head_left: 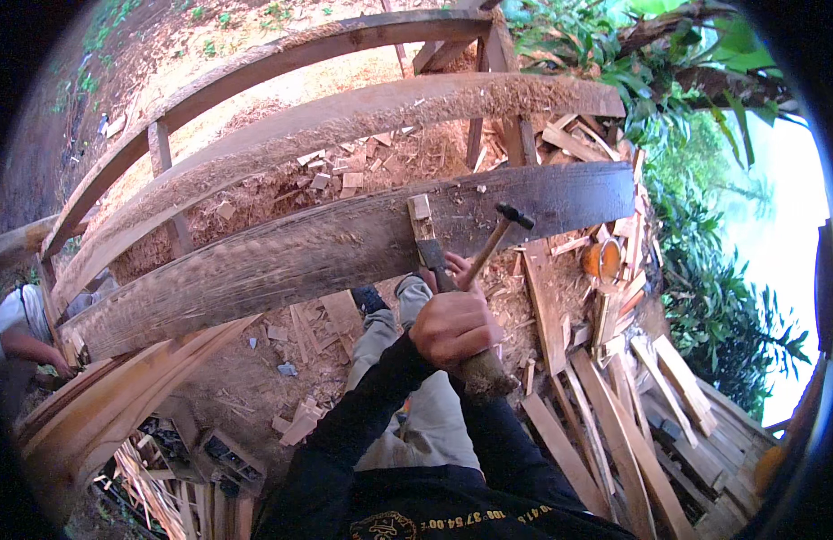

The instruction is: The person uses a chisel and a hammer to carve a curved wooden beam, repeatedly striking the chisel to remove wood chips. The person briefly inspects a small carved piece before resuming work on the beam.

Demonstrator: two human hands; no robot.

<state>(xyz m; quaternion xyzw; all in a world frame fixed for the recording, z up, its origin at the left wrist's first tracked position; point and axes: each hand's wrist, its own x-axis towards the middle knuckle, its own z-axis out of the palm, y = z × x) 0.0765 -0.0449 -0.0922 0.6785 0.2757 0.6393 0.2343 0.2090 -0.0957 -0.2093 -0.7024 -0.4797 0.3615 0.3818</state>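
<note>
My left hand (457, 328) is wrapped round a chisel (446, 281) with a thick, rough-ended wooden handle. Its dark metal blade reaches up to a small wooden block (420, 209) standing at the near edge of a long weathered plank (317, 243). Behind the left hand, my right hand (458, 263) shows only partly, its fingers curled. From it a hammer (513, 216) slants up to the right, its dark head over the plank; the exact grip on the hammer handle is hidden.
Beyond the plank run a second, shaving-covered plank (362, 112) and a wooden rail (326, 40). Loose boards (614, 423) and an orange bowl (602, 259) lie to the right. Another person (29, 324) is at the far left. Offcuts (299, 418) scatter the ground near my legs.
</note>
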